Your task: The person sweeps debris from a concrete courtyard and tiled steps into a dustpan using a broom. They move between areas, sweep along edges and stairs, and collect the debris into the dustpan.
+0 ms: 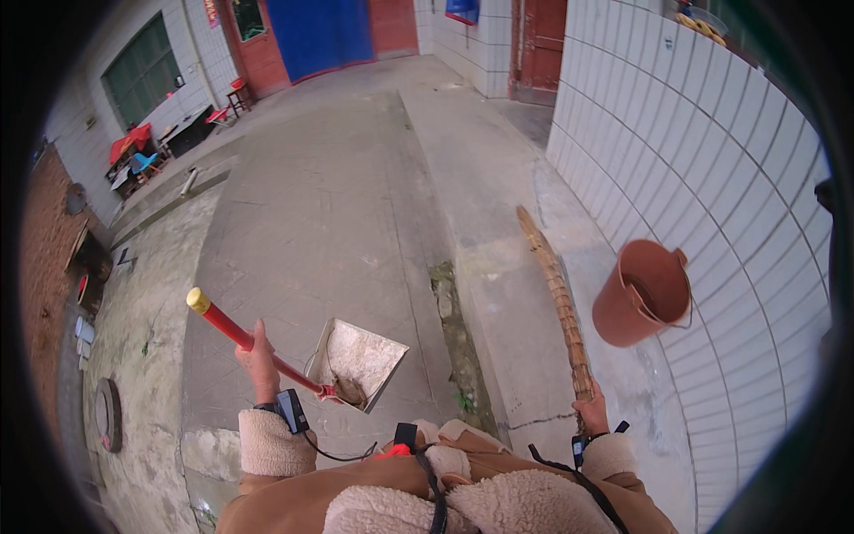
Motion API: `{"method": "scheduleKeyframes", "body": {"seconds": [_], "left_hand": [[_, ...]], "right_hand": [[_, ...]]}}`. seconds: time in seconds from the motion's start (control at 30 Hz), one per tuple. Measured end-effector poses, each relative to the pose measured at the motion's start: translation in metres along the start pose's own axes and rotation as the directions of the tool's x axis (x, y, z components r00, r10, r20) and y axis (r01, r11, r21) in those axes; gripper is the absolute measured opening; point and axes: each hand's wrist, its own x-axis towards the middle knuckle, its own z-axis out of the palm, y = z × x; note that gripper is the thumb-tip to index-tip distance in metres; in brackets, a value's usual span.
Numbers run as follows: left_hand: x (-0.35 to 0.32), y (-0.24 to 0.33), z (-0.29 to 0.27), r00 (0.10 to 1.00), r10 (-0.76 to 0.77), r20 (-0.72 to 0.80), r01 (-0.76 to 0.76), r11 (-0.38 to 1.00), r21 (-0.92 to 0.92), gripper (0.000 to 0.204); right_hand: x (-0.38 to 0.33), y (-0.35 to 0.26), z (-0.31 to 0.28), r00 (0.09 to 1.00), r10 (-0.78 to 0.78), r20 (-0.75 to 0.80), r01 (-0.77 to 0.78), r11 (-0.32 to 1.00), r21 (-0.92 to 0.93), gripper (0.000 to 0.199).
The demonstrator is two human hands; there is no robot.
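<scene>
My left hand point(257, 360) is closed around the red handle of a long-handled dustpan point(363, 360). The handle's yellow end points up to the left. Its pale, scuffed metal pan is low over the concrete, with a small greyish-brown clump of debris near the handle joint. At the right, my right hand point(591, 411) grips the near end of a long, ridged brown stick point(560, 303) that looks like bound stalks. The stick tapers at its far end and slants away, slightly leftward. Whatever lies below my right hand is hidden by my sleeve and coat.
A reddish-brown bucket point(632, 298) with a wire handle stands right of the stick, by the white tiled wall point(703, 151). A mossy gutter point(458, 347) runs along the concrete between my hands. Farther left are a round lid point(108, 415) and small furniture point(182, 133).
</scene>
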Motion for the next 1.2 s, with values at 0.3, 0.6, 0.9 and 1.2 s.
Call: {"method": "scheduleKeyframes", "body": {"seconds": [0.3, 0.6, 0.9, 1.2], "left_hand": [[0.109, -0.013, -0.001, 0.97, 0.057, -0.235, -0.042, 0.997, 0.068, 0.031], [0.297, -0.113, 0.007, 0.967, -0.037, -0.252, 0.066, 0.992, 0.11, 0.028], [0.411, -0.15, 0.11, 0.982, -0.035, -0.187, 0.032, 0.999, -0.019, 0.034], [0.466, -0.168, 0.294, 0.983, -0.11, -0.15, 0.11, 0.994, -0.007, 0.037]], "right_hand": [[0.219, -0.033, 0.07, 0.989, -0.019, -0.146, 0.044, 0.984, 0.171, 0.054], [0.22, -0.056, 0.247, 0.985, 0.171, 0.002, -0.17, 0.979, -0.113, 0.057], [0.258, -0.128, 0.332, 0.997, 0.075, 0.024, -0.079, 0.938, 0.337, 0.059], [0.466, -0.173, 0.331, 0.97, 0.183, -0.161, -0.198, 0.977, -0.081, 0.061]]}}
